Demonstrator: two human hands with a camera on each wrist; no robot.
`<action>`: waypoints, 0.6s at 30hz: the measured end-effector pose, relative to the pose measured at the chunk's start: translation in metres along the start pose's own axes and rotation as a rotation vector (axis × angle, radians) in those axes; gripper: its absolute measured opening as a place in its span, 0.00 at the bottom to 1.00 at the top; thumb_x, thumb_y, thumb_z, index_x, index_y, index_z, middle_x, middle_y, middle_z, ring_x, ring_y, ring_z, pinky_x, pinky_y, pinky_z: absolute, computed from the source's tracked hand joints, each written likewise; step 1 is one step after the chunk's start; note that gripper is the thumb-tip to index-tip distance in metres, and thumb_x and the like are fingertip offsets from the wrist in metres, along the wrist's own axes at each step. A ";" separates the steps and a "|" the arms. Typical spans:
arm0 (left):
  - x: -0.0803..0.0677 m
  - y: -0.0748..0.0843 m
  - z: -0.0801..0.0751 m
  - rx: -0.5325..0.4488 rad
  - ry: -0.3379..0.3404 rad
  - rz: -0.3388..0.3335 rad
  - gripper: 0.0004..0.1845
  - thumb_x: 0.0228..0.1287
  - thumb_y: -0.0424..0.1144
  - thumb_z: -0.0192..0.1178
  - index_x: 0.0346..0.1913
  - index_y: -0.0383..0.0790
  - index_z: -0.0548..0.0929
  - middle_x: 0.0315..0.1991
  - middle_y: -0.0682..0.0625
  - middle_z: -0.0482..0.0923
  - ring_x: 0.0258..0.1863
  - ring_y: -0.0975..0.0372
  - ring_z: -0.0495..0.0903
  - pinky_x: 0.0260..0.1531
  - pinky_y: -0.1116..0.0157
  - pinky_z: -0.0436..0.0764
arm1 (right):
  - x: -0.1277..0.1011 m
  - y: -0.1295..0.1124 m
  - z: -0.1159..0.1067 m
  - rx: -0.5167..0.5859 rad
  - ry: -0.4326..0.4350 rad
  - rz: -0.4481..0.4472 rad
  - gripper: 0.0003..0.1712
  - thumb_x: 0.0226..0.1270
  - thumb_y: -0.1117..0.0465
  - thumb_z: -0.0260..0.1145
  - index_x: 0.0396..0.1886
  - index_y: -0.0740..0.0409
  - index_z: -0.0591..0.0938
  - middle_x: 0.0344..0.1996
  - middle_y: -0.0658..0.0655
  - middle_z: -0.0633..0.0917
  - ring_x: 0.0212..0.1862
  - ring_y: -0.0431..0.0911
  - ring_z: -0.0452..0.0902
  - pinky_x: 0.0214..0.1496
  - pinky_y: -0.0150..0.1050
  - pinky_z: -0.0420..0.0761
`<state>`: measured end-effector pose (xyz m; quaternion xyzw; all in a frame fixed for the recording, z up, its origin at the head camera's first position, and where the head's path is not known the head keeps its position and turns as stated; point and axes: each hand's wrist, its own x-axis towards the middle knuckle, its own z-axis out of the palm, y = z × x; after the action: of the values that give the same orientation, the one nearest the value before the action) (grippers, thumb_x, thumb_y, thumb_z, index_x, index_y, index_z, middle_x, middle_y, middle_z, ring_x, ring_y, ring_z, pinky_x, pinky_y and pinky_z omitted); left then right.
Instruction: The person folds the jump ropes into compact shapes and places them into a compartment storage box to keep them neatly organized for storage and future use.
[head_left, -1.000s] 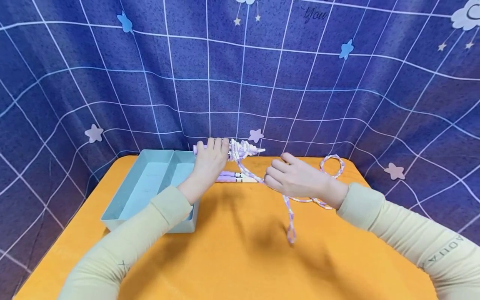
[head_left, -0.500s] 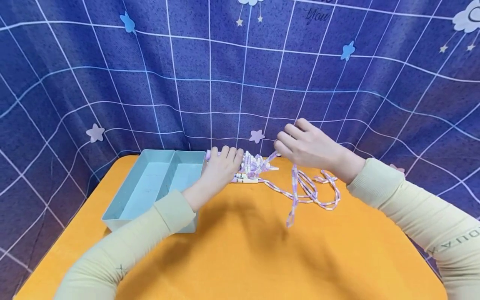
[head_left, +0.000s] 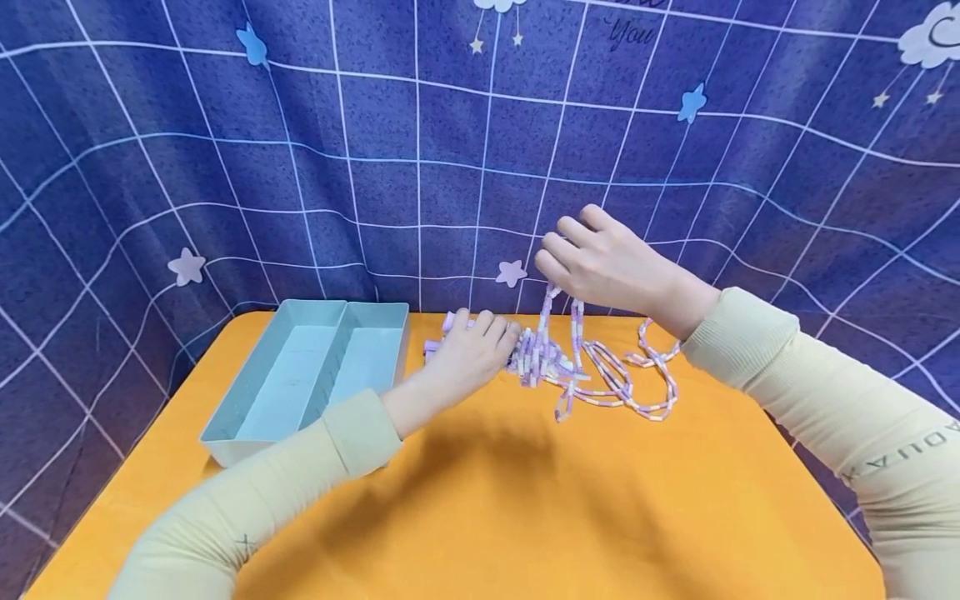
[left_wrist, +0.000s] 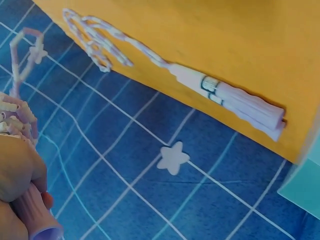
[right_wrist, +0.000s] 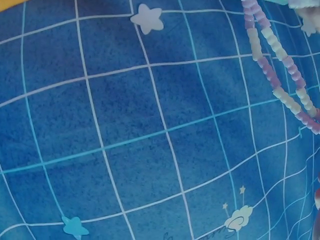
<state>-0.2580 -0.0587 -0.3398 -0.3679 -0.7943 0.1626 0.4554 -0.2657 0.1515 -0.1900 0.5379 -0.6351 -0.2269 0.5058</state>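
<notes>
My left hand (head_left: 476,354) grips the purple handle (left_wrist: 36,215) of a beaded jump rope, with purple-and-white beaded cord (head_left: 534,358) bunched around the front of the handle. Up and to the right, my right hand (head_left: 600,258) holds the cord between curled fingers, and strands (right_wrist: 275,75) hang below it. A loop of cord (head_left: 564,402) dangles under the bunch. Another jump rope lies behind on the table, its purple-and-white handles (left_wrist: 240,100) side by side and its cord (head_left: 663,408) in loose coils to the right.
A pale blue two-compartment tray (head_left: 303,454) stands on the left of the orange table (head_left: 525,525), beside my left forearm. Close behind the table's back edge hangs a blue grid-patterned curtain (head_left: 450,192) with stars.
My right hand has risen and drawn the cord upward from the bunch. My left hand has shifted right and slightly lower with the handle.
</notes>
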 end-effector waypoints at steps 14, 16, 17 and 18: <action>0.004 0.009 -0.025 -0.055 0.061 0.068 0.11 0.65 0.33 0.39 0.49 0.39 0.66 0.36 0.49 0.70 0.33 0.57 0.70 0.30 0.60 0.66 | -0.014 0.013 0.021 -0.028 -0.070 0.013 0.15 0.72 0.61 0.47 0.25 0.61 0.73 0.19 0.55 0.69 0.24 0.51 0.65 0.31 0.43 0.64; 0.003 0.010 -0.028 -0.059 0.060 0.063 0.12 0.64 0.33 0.40 0.49 0.38 0.65 0.36 0.49 0.70 0.33 0.57 0.70 0.30 0.60 0.66 | -0.016 0.013 0.026 -0.017 -0.051 0.014 0.14 0.71 0.61 0.50 0.25 0.61 0.73 0.18 0.55 0.69 0.24 0.51 0.65 0.30 0.43 0.64; 0.003 0.011 -0.029 -0.060 0.060 0.059 0.12 0.64 0.33 0.40 0.49 0.38 0.65 0.37 0.49 0.70 0.33 0.57 0.70 0.30 0.60 0.66 | -0.017 0.012 0.029 -0.009 -0.044 0.015 0.14 0.70 0.61 0.51 0.25 0.61 0.73 0.18 0.55 0.69 0.24 0.51 0.65 0.30 0.43 0.64; 0.003 0.011 -0.031 -0.064 0.061 0.056 0.12 0.64 0.33 0.40 0.49 0.38 0.65 0.37 0.49 0.70 0.33 0.57 0.70 0.30 0.60 0.66 | -0.018 0.011 0.031 -0.004 -0.042 0.017 0.13 0.69 0.61 0.52 0.25 0.61 0.73 0.18 0.55 0.70 0.24 0.51 0.66 0.30 0.43 0.64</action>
<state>-0.2281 -0.0513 -0.3282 -0.4091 -0.7743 0.1383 0.4625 -0.2999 0.1636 -0.2004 0.5268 -0.6497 -0.2352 0.4951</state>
